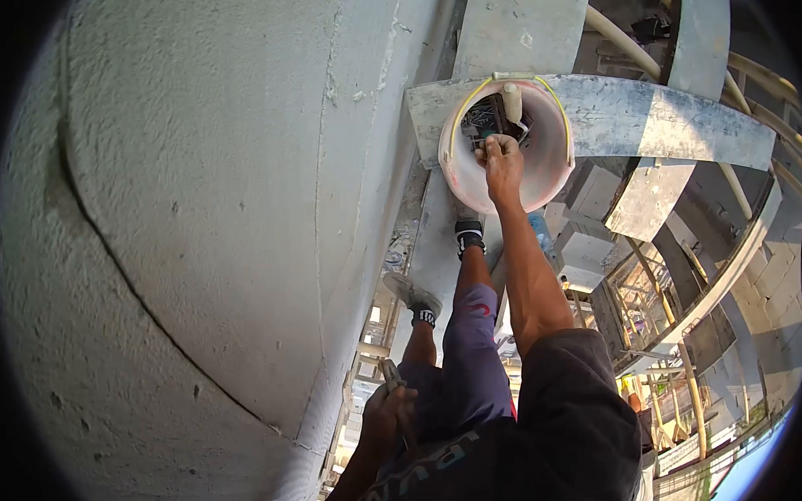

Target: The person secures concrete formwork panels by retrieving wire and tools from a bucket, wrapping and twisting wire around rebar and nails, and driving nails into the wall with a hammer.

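My right hand [503, 166] reaches into the mouth of a pale, pinkish bucket [549, 181] with a yellow-edged handle. Its fingers are pinched together; what they hold, if anything, is too small to make out. Inside the bucket lie several loose nails [481, 114] and dark items, and a tool with a pale rounded handle [512, 102] sticks up. Down by my thigh, my left hand [386, 416] is closed around a hand tool with a grey, narrow end [390, 371]. The rest of that tool is partly hidden by the fingers and clothing.
A tall grey plastered wall [200, 199] with a long dark cable [110, 240] fills the left side. My feet stand on a narrow plank [437, 216] beside it. Scaffold boards [688, 124] and poles [625, 39] surround the bucket, with a drop visible between them at right.
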Motion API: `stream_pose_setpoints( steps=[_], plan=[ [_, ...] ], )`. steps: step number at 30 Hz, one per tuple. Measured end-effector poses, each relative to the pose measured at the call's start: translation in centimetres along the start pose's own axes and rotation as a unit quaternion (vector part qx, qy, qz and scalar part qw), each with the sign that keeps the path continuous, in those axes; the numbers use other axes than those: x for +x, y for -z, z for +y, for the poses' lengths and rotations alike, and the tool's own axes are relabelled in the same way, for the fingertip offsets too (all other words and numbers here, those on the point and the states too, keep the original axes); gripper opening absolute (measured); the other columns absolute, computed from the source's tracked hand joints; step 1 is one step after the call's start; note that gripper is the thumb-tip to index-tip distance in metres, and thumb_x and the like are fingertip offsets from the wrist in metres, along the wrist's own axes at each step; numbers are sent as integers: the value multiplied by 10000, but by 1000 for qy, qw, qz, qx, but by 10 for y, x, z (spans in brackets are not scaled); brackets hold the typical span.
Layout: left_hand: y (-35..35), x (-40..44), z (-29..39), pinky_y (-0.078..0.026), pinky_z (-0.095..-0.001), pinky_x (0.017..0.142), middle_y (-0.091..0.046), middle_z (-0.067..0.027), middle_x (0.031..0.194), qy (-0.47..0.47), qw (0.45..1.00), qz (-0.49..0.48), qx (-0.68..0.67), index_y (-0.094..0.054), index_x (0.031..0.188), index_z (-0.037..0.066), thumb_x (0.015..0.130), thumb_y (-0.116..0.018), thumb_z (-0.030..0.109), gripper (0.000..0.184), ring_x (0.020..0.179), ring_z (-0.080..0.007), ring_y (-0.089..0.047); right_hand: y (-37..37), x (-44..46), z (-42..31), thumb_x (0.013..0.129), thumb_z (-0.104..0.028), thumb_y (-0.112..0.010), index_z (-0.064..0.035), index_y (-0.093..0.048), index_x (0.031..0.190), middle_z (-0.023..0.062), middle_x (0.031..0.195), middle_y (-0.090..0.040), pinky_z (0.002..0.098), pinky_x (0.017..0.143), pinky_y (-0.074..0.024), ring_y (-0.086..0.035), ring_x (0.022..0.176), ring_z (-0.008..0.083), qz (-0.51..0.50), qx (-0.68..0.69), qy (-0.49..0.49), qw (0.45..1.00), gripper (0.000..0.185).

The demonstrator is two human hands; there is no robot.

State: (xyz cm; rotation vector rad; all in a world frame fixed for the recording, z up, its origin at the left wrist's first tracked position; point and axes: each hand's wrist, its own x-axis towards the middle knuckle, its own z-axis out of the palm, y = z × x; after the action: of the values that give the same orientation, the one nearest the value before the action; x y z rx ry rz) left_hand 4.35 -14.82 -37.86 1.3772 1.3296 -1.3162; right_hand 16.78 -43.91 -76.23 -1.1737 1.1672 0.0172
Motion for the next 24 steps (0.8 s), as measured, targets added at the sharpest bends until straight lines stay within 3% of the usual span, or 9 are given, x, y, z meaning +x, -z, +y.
stream_pose_setpoints(
  steps=[2, 5, 8, 11, 14, 17, 20, 21, 24],
  plan=[
    [-10, -16, 17, -464, -254, 627, -610, -32, 784, -56, 998, -24, 10, -617, 1134, -2, 1021, -540, 253, 289, 674, -103, -553, 29, -41, -16, 1010, -184, -597, -55, -600, 1035, 99, 959, -699, 394, 762, -617, -701, 785, 186, -66, 288, -116, 948, 131],
    [-19, -39, 35, -456, -257, 610, -621, -28, 811, -161, 979, -45, 117, -626, 1112, -2, 1014, -567, 230, 259, 688, -95, -547, 59, -124, -84, 1003, -185, -613, -78, -613, 1030, 87, 962, -705, 428, 813, -625, -713, 804, 197, -154, 381, -147, 900, 111],
    [-32, -79, 49, -457, -256, 639, -636, -34, 838, -264, 951, -60, 148, -624, 1118, -5, 1013, -574, 227, 260, 699, -88, -544, 81, -215, -131, 992, -179, -628, -82, -616, 1051, 85, 1068, -698, 449, 859, -616, -717, 905, 209, -270, 482, -134, 823, 114],
    [-33, -107, 40, -461, -254, 656, -647, -31, 877, -349, 921, -35, 170, -618, 1164, -5, 993, -607, 222, 284, 726, -82, -552, 93, -329, -180, 978, -200, -657, -96, -626, 1047, 80, 1179, -669, 465, 946, -564, -669, 1076, 221, -331, 444, -143, 820, 128],
    [-20, -134, 24, -526, -389, 766, -707, -171, 989, -469, 844, 38, 258, -576, 1237, -16, 936, -672, 227, 399, 850, -278, -688, 103, -433, -191, 973, -230, -663, -96, -635, 1077, 150, 1400, -564, 497, 1014, -490, -551, 1274, 270, -389, 365, -109, 839, 172],
    [-11, -168, 10, -524, -468, 834, -691, -240, 1063, -562, 777, 49, 279, -545, 1295, 11, 923, -668, 207, 438, 971, -407, -680, 92, -505, -191, 975, -243, -668, -94, -636, 1091, 138, 1451, -517, 461, 1021, -453, -508, 1300, 249, -403, 341, -26, 849, 192],
    [-3, -187, -14, -518, -506, 847, -677, -268, 1084, -667, 688, 64, 279, -520, 1328, 13, 919, -658, 192, 468, 1007, -450, -656, 73, -537, -187, 984, -230, -658, -85, -627, 1123, 105, 1387, -557, 419, 995, -462, -543, 1209, 205, -324, 266, 71, 905, 204],
    [0, -191, -22, -512, -514, 872, -660, -277, 1127, -677, 675, 65, 285, -513, 1324, -8, 906, -665, 178, 482, 1040, -461, -635, 69, -547, -196, 995, -216, -641, -78, -614, 1145, 70, 1283, -598, 370, 971, -468, -555, 1119, 163, -309, 260, 65, 912, 206],
    [12, -213, -39, -511, -453, 925, -654, -260, 1176, -657, 653, 45, 373, -533, 1315, -13, 924, -657, 195, 460, 1123, -412, -633, 62, -558, -202, 1004, -214, -628, -73, -606, 1160, 47, 1168, -628, 322, 934, -479, -584, 1041, 151, -283, 293, 95, 908, 212]
  ],
)
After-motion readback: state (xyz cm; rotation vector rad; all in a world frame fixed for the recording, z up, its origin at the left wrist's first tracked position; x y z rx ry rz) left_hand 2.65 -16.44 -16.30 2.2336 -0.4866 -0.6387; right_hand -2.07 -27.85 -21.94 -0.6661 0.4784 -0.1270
